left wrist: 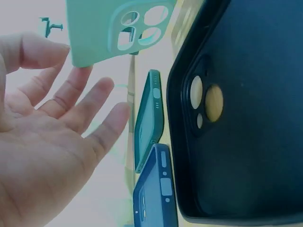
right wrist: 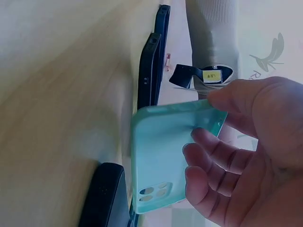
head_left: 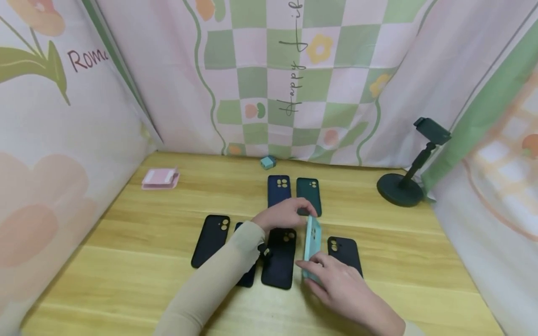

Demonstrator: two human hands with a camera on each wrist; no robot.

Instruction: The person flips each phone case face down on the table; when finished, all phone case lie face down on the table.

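A mint-green phone case point(head_left: 313, 235) stands tilted on its long edge above the table, between both hands. My left hand point(head_left: 286, 213) pinches its far corner with thumb and fingertips; in the left wrist view the corner with the camera holes lies at the fingertips of that hand point(left wrist: 61, 109). At the near end my right hand point(head_left: 340, 284) grips the case, thumb on its edge and fingers against the inner face, as the right wrist view shows. Close by on the left lies a black phone case point(head_left: 279, 261); on the right is another dark case point(head_left: 345, 252).
Behind the hands lie a navy case point(head_left: 279, 189) and a dark green case point(head_left: 308, 191). Farther left are a black case point(head_left: 211, 240) and a dark case partly under my left sleeve. A black phone stand point(head_left: 403, 186), pink holder point(head_left: 160, 178) and small blue block point(head_left: 267, 162) stand farther back.
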